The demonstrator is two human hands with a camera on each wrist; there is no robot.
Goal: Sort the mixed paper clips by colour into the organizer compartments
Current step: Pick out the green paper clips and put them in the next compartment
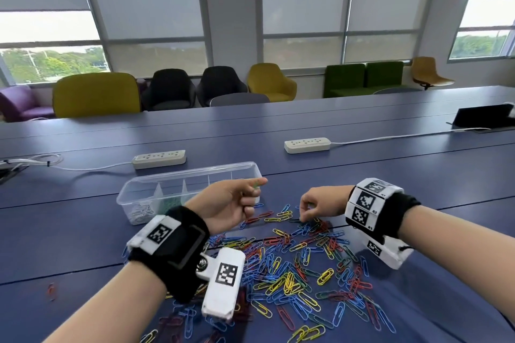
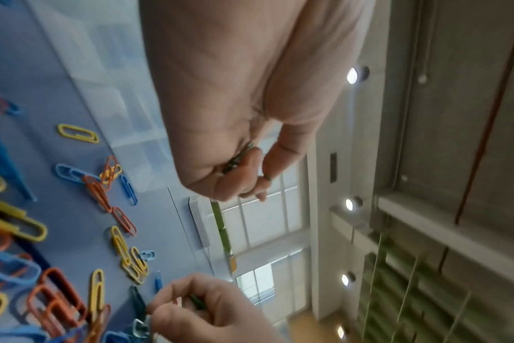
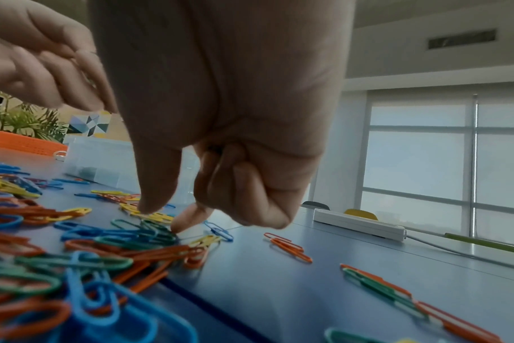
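Sorting clips: both hands up at the far edge of the heap

Both forearms reach out over the blue table [image 1: 362, 125]. The left hand [image 1: 228, 205] is raised, palm turned inward beside the clear organizer [image 1: 156, 189], its fingers curled; between thumb and forefinger it pinches green paper clips [image 2: 235, 160] — the left wrist view shows a small bunch pressed into the curled fingers, too tightly packed to count. The right hand [image 1: 320, 203] hangs lower, wrist arched, over the far edge of the mixed pile of paper clips [image 1: 301, 273]. Its thumb and forefinger point down, a narrow gap between their tips, right at some green clips in the heap; the other three fingers are folded into the palm. The left wrist view shows something dark green tucked inside those fingers, though whether the fingertips have closed on a clip I cannot tell.

One organizer stands on the table, long and see-through, split by dividers into several compartments; the nearest end one holds silvery clips, the next green ones. The pile — blue, yellow, red-orange, green, far too many to count — sprawls between the two wrists. Two white power strips [image 1: 158, 159] lie beyond the organizer. One stray red clip [image 1: 51, 289] lies alone at the left.
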